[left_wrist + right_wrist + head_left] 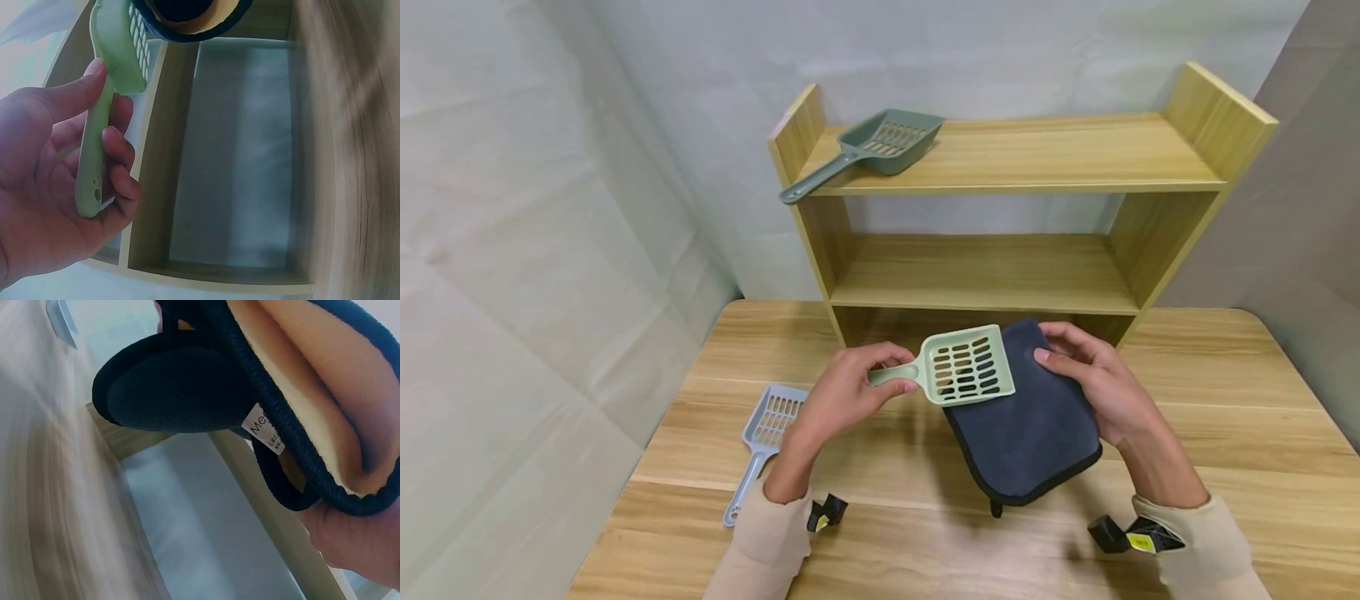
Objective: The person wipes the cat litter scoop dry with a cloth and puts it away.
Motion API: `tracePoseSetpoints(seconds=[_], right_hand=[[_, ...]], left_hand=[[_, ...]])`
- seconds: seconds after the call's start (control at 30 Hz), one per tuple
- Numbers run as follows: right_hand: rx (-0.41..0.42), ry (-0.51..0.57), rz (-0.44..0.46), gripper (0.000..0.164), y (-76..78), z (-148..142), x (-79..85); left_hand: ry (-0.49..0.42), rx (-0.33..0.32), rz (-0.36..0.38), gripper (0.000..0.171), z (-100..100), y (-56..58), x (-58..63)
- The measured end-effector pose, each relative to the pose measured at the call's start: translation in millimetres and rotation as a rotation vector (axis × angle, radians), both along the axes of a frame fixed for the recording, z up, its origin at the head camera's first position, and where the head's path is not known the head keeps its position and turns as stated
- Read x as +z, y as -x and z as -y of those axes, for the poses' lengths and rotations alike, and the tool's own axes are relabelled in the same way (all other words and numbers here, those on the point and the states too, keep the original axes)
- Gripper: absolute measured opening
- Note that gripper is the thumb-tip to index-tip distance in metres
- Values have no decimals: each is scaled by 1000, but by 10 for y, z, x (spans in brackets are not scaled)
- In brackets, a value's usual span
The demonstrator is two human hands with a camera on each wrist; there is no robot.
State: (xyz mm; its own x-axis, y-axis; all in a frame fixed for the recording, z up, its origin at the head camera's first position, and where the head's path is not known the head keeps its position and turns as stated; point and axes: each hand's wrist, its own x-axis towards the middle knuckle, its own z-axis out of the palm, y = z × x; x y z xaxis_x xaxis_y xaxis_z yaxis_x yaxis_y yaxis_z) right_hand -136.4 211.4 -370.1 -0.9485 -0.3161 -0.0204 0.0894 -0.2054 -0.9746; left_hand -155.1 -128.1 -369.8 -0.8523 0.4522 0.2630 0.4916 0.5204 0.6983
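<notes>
In the head view, my left hand (850,387) grips the handle of a pale green litter scoop (966,365), its slotted pan pointing right. The left wrist view shows the fingers curled round that scoop's handle (94,156). My right hand (1097,379) holds a dark navy cloth (1030,425) with thumb in front and fingers behind. Black edging runs round the cloth, and a small loop hangs below it. In the right wrist view, the cloth's tan inner side (325,375) and a white label (264,429) show. The scoop's pan overlaps the cloth; whether they touch, I cannot tell.
A wooden shelf unit (985,296) stands at the back of the wooden table (1240,417). On its top board lies a dark green scoop (887,137), handle jutting past the front left edge. A grey-blue scoop (772,417) lies on the table, partly behind my left arm.
</notes>
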Motion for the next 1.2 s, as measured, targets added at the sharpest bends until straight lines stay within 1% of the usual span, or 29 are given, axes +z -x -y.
tracePoseSetpoints(seconds=[0.13,0.23,0.4,0.7,0.8,0.97,1.07,1.2], right_hand=[[14,7,1,25,-1,41,-10],[32,2,6,26,0,92,-26],[49,-1,4,28,-10,172,-71],[137,107,-40,33,-9,250,-157],[122,105,-38,36,-10,221,-148],[82,72,10,35,-18,146,-93],[76,89,35,35,-18,103,-54],[82,136,36,36,-16,41,-12]], left_hand=[[-19,-1,-17,24,-13,-12,-1],[-28,-14,-30,25,-36,-23,-6],[-35,-24,-18,26,-76,-43,-16],[-23,-23,-10,27,-122,-45,-40],[-20,-16,-17,27,-120,-43,-34],[-3,-2,-20,27,-92,-40,-9],[10,10,-11,26,-63,-38,13],[21,18,-7,25,-20,-20,23]])
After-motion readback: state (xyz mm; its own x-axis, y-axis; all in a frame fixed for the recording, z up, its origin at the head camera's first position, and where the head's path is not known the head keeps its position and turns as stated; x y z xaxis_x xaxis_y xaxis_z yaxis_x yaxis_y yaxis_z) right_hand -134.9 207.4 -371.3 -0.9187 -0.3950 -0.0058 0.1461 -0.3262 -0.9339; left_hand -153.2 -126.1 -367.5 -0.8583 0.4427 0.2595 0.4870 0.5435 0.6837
